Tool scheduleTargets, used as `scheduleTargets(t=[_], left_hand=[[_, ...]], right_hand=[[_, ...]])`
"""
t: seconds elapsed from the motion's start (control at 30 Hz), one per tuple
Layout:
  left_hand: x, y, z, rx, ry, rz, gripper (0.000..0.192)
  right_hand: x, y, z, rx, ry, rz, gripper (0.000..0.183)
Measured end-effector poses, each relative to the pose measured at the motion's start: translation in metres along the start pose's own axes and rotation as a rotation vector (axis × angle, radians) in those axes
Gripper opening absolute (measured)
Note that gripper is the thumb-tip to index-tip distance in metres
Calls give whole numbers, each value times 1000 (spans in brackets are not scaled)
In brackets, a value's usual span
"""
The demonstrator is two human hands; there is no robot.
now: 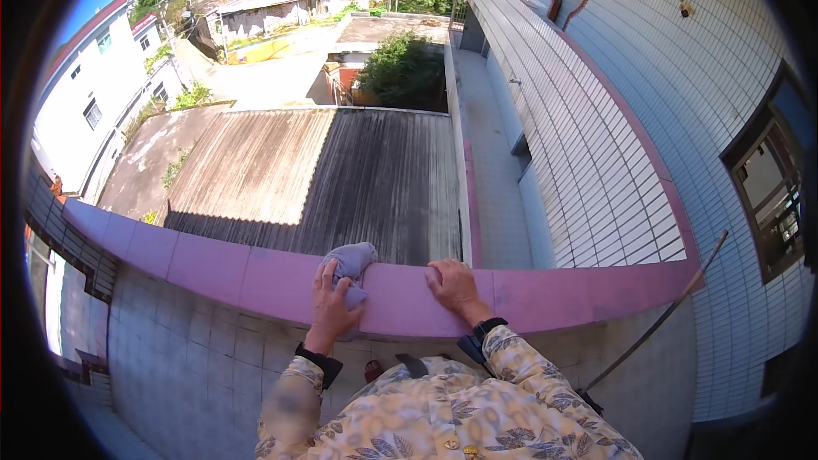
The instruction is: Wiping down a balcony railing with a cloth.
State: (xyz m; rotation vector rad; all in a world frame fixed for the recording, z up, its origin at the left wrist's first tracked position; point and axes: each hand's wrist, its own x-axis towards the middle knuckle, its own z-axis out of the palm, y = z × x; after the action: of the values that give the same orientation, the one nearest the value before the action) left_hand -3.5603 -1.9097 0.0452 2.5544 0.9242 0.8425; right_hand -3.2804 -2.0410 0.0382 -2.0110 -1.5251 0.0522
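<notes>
A bunched grey-purple cloth (pixel 353 262) lies on the pink tiled top of a balcony parapet (pixel 281 278). My left hand (pixel 333 303) grips this cloth, its fingers spread over the folds, and part of the cloth hangs towards the outer edge. To the right, my right hand (pixel 455 287) rests on the same pink ledge with its fingers over the far edge. No object shows under the right hand, though its palm side is hidden. Both wrists wear dark bands.
A long stick (pixel 664 313) leans against the ledge's right end. Beyond the parapet is a drop to a corrugated roof (pixel 383 179). A white-tiled wall (pixel 601 160) runs outward on the right, near a framed window (pixel 767 172). Below me is a tiled floor (pixel 192 338).
</notes>
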Motion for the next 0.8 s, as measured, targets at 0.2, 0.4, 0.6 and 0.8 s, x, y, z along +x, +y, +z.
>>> scheduleTargets(t=[0.2, 0.4, 0.6, 0.8], left_hand=[[-18, -84, -50, 114, 100, -93, 42], [-29, -168, -94, 244, 196, -236, 41], [-30, -239, -127, 351, 301, -434, 45], [-10, -263, -122, 447, 327, -652, 44]], right_hand=[[2, -1, 6, 31, 33, -6, 26], [3, -2, 3, 5, 17, 0, 26], [2, 1, -1, -26, 26, -4, 26], [-1, 3, 2, -61, 22, -9, 26]])
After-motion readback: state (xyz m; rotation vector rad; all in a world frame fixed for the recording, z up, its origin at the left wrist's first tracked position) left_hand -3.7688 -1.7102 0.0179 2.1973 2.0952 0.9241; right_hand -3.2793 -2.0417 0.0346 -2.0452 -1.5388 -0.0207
